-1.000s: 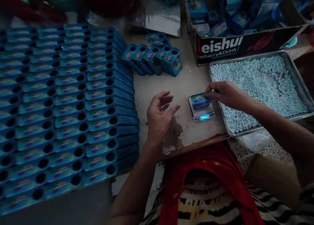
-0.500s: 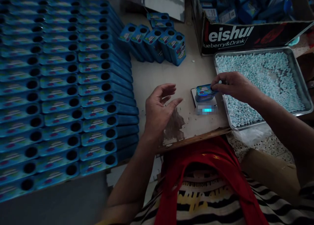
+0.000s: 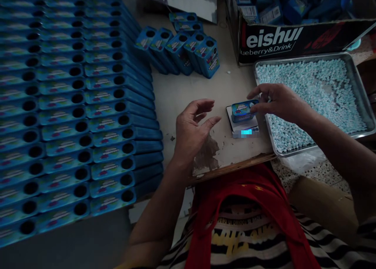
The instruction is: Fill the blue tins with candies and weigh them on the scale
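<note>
A small blue candy box (image 3: 243, 111) rests on a little digital scale (image 3: 235, 127) with a lit display. At the box's right end, by its opening, shows a pale mint (image 3: 252, 104). My right hand (image 3: 277, 100) is over that end, thumb and forefinger apart, the thumb tip beside the mint; the other fingers are partly hidden. To the left of the scale, my left hand (image 3: 194, 124) hovers above the table, empty, its fingers and thumb spread. A metal tray (image 3: 272, 138) of pale blue and white mints (image 3: 296, 134) lies beneath and beyond my right hand.
Rows of blue boxes (image 3: 111, 136) with round dark openings fill the left side. Several more boxes (image 3: 183, 51) lean together at the back. A black carton (image 3: 270, 42) of blue boxes stands behind the tray. One loose mint (image 3: 228, 72) lies on the worn table (image 3: 188, 87).
My right thumb and forefinger have parted. The mint near them now shows at the box's opening. The view has shifted slightly; my left hand remains spread.
</note>
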A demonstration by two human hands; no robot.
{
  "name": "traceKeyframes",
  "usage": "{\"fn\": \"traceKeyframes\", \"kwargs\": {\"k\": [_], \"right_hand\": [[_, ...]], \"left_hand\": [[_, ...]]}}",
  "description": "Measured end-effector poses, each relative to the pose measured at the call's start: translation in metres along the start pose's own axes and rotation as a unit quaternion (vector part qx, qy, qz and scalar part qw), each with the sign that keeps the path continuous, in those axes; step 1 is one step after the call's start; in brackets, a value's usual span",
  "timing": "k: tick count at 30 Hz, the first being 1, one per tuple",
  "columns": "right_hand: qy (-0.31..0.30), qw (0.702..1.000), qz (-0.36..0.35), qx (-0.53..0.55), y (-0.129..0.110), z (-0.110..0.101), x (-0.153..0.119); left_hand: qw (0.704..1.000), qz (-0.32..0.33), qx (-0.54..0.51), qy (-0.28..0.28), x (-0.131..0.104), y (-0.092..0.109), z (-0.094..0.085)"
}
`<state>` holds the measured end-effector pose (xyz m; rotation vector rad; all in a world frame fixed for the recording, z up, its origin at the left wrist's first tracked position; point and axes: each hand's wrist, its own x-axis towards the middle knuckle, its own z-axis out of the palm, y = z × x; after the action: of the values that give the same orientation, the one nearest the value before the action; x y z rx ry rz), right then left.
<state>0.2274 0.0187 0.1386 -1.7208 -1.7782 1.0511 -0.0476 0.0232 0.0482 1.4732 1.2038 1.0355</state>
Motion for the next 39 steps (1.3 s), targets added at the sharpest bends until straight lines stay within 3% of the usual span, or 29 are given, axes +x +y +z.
{"fn": "traceKeyframes", "kwargs": {"k": [5, 9, 13, 21, 30, 39], "right_hand": [[0.025, 0.987, 0.064, 0.149, 0.000, -0.003, -0.002], [0.055, 0.926, 0.153, 0.342, 0.000, -0.005, 0.005], [0.028, 0.890, 0.214, 0.401, -0.005, -0.012, 0.012], [-0.039, 0.910, 0.216, 0.351, -0.010, -0.017, 0.006], [-0.014, 0.968, 0.105, 0.226, -0.011, -0.013, -0.001], [-0.003, 0.961, 0.105, 0.254, -0.013, -0.009, -0.003]], "left_hand": [[1.000, -0.001, 0.006, -0.003, 0.001, 0.001, 0.002], [1.000, -0.002, 0.004, -0.006, 0.002, 0.002, 0.002], [1.000, -0.010, 0.013, -0.001, 0.003, -0.002, 0.000], [1.000, -0.014, -0.013, 0.022, 0.003, -0.020, -0.006], [0.999, 0.010, -0.045, 0.008, 0.000, -0.026, -0.004], [0.999, -0.005, -0.033, -0.003, 0.001, -0.014, -0.004]]}}
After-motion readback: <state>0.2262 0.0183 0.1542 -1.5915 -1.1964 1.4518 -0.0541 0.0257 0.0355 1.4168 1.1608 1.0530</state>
